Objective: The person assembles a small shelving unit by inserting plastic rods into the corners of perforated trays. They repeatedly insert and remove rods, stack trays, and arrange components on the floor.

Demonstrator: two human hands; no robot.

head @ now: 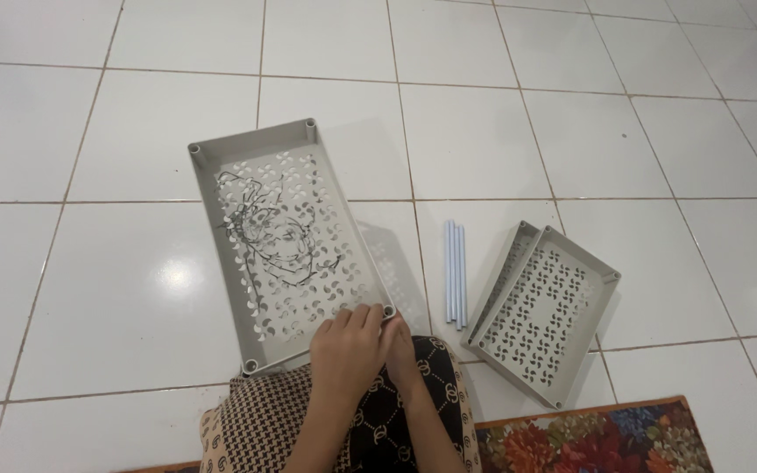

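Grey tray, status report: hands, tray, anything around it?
Left hand and right hand both at the near corner socket of the grey perforated tray. Grip unclear. Pale tubes and stacked trays lie apart, to the right.

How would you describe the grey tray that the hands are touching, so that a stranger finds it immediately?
On the white tiled floor lie grey perforated trays. Take the large tray at centre left, whose near corner both hands, left hand and right hand, grip. Unlike the stacked trays to its right, it holds tangled dark wire.
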